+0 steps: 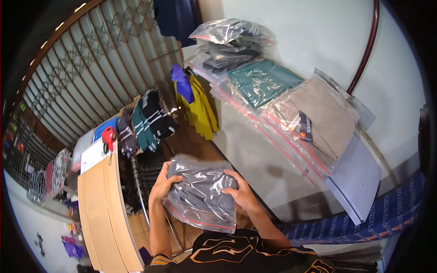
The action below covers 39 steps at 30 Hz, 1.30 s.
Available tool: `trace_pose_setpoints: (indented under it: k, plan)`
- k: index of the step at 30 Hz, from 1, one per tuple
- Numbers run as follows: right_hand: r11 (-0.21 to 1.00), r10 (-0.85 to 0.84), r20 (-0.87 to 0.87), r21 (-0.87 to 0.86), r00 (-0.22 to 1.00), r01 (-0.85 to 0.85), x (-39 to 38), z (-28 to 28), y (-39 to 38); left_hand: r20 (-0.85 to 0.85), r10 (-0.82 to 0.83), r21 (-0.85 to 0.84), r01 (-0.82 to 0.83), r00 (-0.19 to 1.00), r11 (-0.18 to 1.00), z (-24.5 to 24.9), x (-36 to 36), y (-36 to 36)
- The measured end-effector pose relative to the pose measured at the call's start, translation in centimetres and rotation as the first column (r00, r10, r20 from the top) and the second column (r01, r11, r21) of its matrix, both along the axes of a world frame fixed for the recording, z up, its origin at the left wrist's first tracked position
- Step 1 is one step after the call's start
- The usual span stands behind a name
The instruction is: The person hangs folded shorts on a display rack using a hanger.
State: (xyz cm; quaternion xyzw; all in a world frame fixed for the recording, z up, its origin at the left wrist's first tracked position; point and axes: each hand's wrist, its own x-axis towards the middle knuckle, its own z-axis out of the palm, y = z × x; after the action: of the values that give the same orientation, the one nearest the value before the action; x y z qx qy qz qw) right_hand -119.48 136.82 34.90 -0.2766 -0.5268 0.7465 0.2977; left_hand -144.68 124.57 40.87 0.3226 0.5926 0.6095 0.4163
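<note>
Head view: Holds 1 clear zip bag (pixel 200 195) w/ dark grey cloth folded inside, up in front of torso, not resting on bench (pixel 268 182). Pinches bag's left side w/ fingers of left hand (pixel 161 184), thumb over top face; pinches right side likewise w/ fingers of right hand (pixel 242 191), thumb bent on top. Prob. light, soft, floppy; likely slippery b/c of glossy film; not fragile, tho could tear film if pulled hard. Best gripped by both sides, thru film into the folded cloth, not by loose strip at red zip line, apt to slide.

Counts on bench: 1 teal bagged garment (pixel 268 82), approx. mid-length; 1 beige bagged garment (pixel 325 118) w/ dark label, toward right-hand end; at far end, 1 stack of bagged clothes (pixel 234 36), min. 3 in it, can't tell exact no. for overlap. Also 1 pale blue slab (pixel 357 175) at right-hand end, beside beige bag. Past far end, 1 purple cloth (pixel 182 84) hanging w/ yellow cloth (pixel 202 104), qty unclear.
</note>
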Motion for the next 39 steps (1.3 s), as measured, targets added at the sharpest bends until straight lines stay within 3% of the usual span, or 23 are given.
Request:
trace_pose_setpoints:
  k: [3, 5, 6, 7, 11, 12, 14, 15, 19, 21, 22, 24, 25, 27, 29, 30, 31, 34, 39]
  plan:
    - [0.989, 0.085, 0.086, -0.126, 0.993, -0.074, 1.5, -1.2, -3.2, 0.051, 0.106, -0.178, -0.096, 0.993, 0.979, -4.7, 1.6, -5.2]
    - [0.986, 0.152, 0.143, -0.092, 0.978, -0.139, 2.0, -2.2, -5.4, -0.050, 0.154, -0.261, -0.161, 0.987, 0.952, -8.1, 2.3, -9.0]
    - [0.976, 0.194, 0.158, -0.133, 0.968, -0.173, 1.9, -3.6, -6.5, 0.042, 0.200, -0.305, -0.178, 0.979, 0.936, -6.6, 4.0, -11.0]
    - [0.962, 0.239, 0.173, -0.173, 0.956, -0.209, 1.7, -4.9, -7.5, -0.021, 0.210, -0.393, -0.201, 0.978, 0.897, -5.5, 4.8, -12.9]
    - [0.900, 0.421, 0.155, -0.195, 0.893, -0.390, -0.9, -2.7, -12.4, -0.026, 0.283, -0.207, -0.282, 0.959, 0.937, -8.9, 4.1, -22.0]
    - [0.879, 0.467, 0.156, -0.195, 0.870, -0.436, -1.8, -2.1, -13.8, -0.022, 0.331, -0.186, -0.329, 0.943, 0.926, -6.7, 4.6, -24.0]
    - [0.837, 0.538, 0.054, 0.081, 0.841, -0.541, -3.9, -1.0, -16.9, -0.129, 0.430, -0.093, -0.443, 0.893, 0.892, -4.0, 4.9, -28.4]
    - [0.808, 0.581, 0.055, 0.081, 0.812, -0.584, -5.0, -0.5, -18.6, -0.213, 0.476, -0.044, -0.495, 0.853, 0.868, -3.7, 4.6, -31.1]
    - [0.640, 0.768, -0.061, 0.108, 0.638, -0.760, -9.1, 0.7, -27.1, -0.170, 0.637, 0.034, -0.642, 0.752, 0.766, -0.1, 5.5, -41.6]
    - [0.562, 0.826, -0.089, 0.044, 0.557, -0.826, -10.7, -0.5, -32.0, -0.218, 0.675, 0.041, -0.684, 0.705, 0.728, -1.0, 5.7, -47.5]
    - [0.547, 0.837, -0.025, 0.020, 0.547, -0.837, -11.0, -0.9, -34.5, -0.222, 0.696, 0.034, -0.708, 0.683, 0.705, -1.7, 6.3, -50.4]
    - [0.524, 0.851, 0.027, 0.023, 0.524, -0.852, -11.4, -3.4, -39.1, -0.131, 0.665, -0.284, -0.671, 0.735, 0.685, -3.3, 6.8, -56.0]
    - [0.525, 0.846, 0.085, 0.031, 0.526, -0.850, -11.4, -4.5, -41.2, -0.288, 0.628, -0.344, -0.690, 0.723, 0.637, -5.8, 6.9, -58.4]
    - [0.533, 0.842, 0.113, -0.035, 0.527, -0.845, -11.1, -5.0, -45.1, -0.451, 0.521, -0.232, -0.659, 0.724, 0.715, -8.2, 8.1, -61.1]
    - [0.646, 0.746, 0.183, 0.035, 0.640, -0.763, -10.1, -3.2, -48.0, -0.276, 0.542, -0.189, -0.598, 0.793, 0.779, -10.3, 8.6, -62.9]
    - [0.655, 0.732, 0.203, 0.050, 0.650, -0.754, -10.0, -2.8, -48.9, -0.269, 0.554, -0.148, -0.602, 0.788, 0.784, -10.4, 8.9, -63.2]
    - [0.654, 0.733, 0.196, 0.063, 0.652, -0.754, -10.0, -2.7, -49.7, -0.199, 0.578, -0.158, -0.609, 0.791, 0.778, -10.4, 9.0, -63.5]
    - [0.675, 0.716, 0.177, 0.073, 0.676, -0.734, -10.6, -4.2, -51.2, -0.229, 0.613, -0.103, -0.645, 0.756, 0.757, -10.0, 8.6, -64.6]
    - [0.706, 0.692, 0.126, 0.086, 0.711, -0.703, -12.3, -5.6, -52.9, -0.385, 0.666, -0.049, -0.734, 0.639, 0.677, -11.5, 7.0, -66.4]
